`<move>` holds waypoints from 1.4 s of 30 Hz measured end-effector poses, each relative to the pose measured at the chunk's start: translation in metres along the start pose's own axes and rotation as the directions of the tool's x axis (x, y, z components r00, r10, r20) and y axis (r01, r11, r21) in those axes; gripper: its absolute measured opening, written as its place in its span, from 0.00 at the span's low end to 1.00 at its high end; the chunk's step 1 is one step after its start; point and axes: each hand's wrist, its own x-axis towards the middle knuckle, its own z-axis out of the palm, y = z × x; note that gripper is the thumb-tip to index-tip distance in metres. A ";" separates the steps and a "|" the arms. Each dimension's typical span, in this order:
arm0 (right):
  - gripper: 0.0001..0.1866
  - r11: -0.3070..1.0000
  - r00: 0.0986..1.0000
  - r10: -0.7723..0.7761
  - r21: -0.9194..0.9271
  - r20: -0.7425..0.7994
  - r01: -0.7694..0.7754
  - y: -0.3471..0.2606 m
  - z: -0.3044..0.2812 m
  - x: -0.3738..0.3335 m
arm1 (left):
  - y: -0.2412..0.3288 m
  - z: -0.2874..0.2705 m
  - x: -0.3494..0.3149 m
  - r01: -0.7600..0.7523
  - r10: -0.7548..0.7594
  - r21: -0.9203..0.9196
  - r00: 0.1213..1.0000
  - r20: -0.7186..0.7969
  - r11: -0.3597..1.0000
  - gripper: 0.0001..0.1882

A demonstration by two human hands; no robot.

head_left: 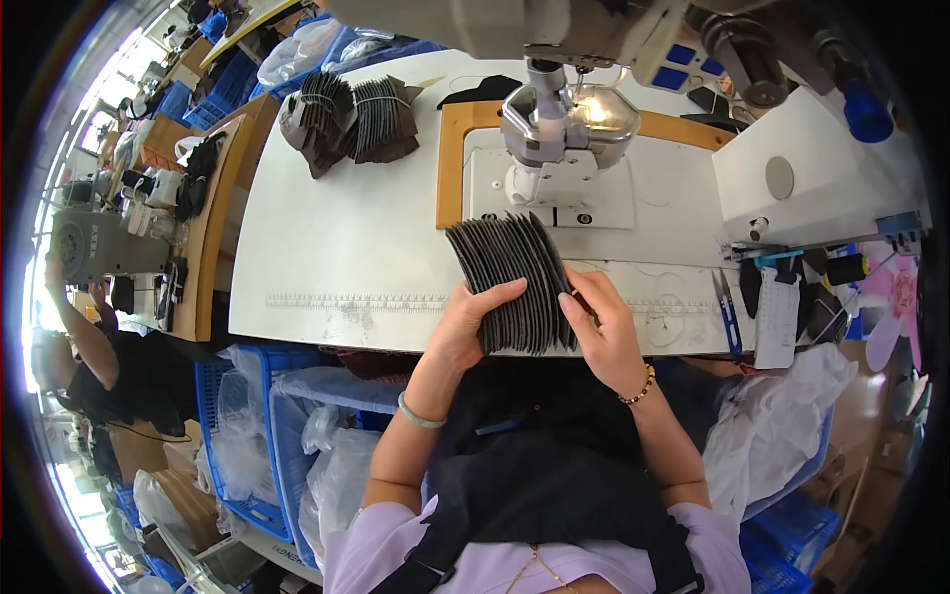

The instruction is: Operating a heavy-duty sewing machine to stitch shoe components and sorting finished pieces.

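A thick stack of dark fabric pieces [510, 287] stands on edge between my two hands, over the front edge of the white sewing table [336, 238]. My left hand [465, 322] grips the stack from its left side, with the thumb laid across the edges. On the other side, my right hand [606, 332] presses its fingers against the end of the stack. Beyond the stack is the sewing machine [569, 129], its lamp lit near the needle. Two tied bundles of similar dark pieces [351, 119] lie at the table's far left.
Blue thread snips [729, 317] lie at the right, beside a white paper tag [778, 322] and small tools. Blue crates [252, 436] with plastic bags stand below left; a white plastic bag [777, 431] hangs at the lower right. Another person [109, 366] works at the far left.
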 end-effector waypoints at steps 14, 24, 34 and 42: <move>0.21 0.985 0.978 -0.170 0.045 0.118 0.165 0.000 -0.008 0.002 | 0.005 -0.003 -0.002 0.083 -0.081 -0.039 0.995 0.056 0.996 0.14; 0.13 0.968 0.997 0.032 0.245 0.073 -0.049 0.006 -0.003 0.002 | 0.003 -0.002 -0.003 0.084 -0.083 -0.042 0.996 0.030 0.996 0.12; 0.14 0.987 1.000 0.010 0.162 0.014 -0.012 0.011 0.003 0.005 | 0.001 0.006 -0.006 -0.027 0.028 0.056 0.999 -0.020 0.998 0.12; 0.20 0.964 0.968 -0.238 -0.100 0.078 0.245 0.010 -0.007 0.007 | 0.005 0.008 -0.009 -0.047 0.046 0.089 0.999 0.011 0.995 0.12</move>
